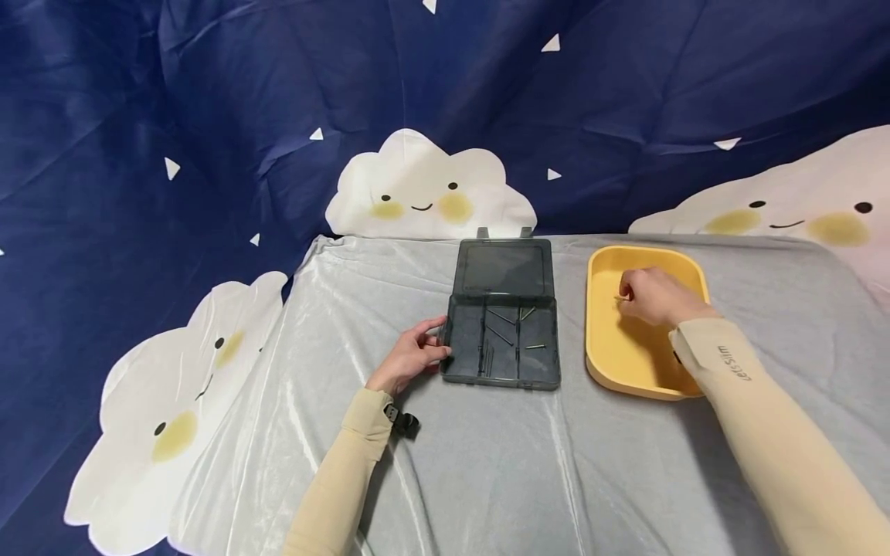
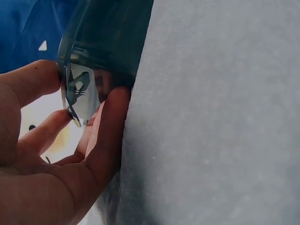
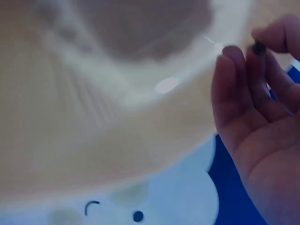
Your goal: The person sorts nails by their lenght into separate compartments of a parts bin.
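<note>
A dark see-through compartment box [image 1: 464,328] stands with its lid [image 1: 504,268] raised at the back. My left hand [image 1: 412,357] touches the box's left side, fingertips against the wall and rim in the left wrist view. Several dark, thin screws [image 1: 501,336] lie in the middle compartment; a few brass-coloured screws [image 1: 535,347] are in the right one, and the left one shows bare floor. Over the yellow tray [image 1: 599,340], my right hand [image 1: 657,296] pinches a small brass-coloured screw [image 1: 619,298] between thumb and fingertips. Its dark round end [image 3: 258,48] shows in the right wrist view.
Grey cloth [image 1: 480,463] covers the table, with soft folds. The yellow tray's raised walls stand to the right of the box, a strip of cloth between them. A dark blue curtain [image 1: 598,100] with white clouds hangs behind.
</note>
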Demonstrator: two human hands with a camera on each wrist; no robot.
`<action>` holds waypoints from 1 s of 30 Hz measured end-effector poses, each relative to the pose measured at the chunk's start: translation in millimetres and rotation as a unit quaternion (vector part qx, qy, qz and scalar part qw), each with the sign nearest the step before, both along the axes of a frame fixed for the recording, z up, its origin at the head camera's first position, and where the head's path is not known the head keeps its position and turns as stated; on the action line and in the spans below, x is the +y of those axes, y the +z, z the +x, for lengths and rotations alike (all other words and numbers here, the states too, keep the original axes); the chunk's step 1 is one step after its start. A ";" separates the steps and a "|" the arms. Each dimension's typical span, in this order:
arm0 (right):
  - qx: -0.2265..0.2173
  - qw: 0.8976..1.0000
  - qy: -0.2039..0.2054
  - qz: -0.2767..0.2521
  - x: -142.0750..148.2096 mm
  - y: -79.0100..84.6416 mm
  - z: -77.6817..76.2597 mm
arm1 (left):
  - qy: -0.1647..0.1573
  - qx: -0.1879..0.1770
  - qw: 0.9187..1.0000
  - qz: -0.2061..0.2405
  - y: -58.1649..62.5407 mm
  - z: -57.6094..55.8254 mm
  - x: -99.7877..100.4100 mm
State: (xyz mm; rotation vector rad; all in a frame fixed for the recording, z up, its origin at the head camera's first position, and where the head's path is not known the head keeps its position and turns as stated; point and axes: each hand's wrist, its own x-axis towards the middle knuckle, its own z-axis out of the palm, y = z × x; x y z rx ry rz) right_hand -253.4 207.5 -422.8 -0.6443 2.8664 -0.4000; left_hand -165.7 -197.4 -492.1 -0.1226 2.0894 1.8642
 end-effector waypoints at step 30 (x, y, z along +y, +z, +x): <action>0.129 0.979 0.077 -0.137 -73.9 40.2 61.6 | -0.011 -0.013 1.000 -0.003 1.0 -3.6 -2.3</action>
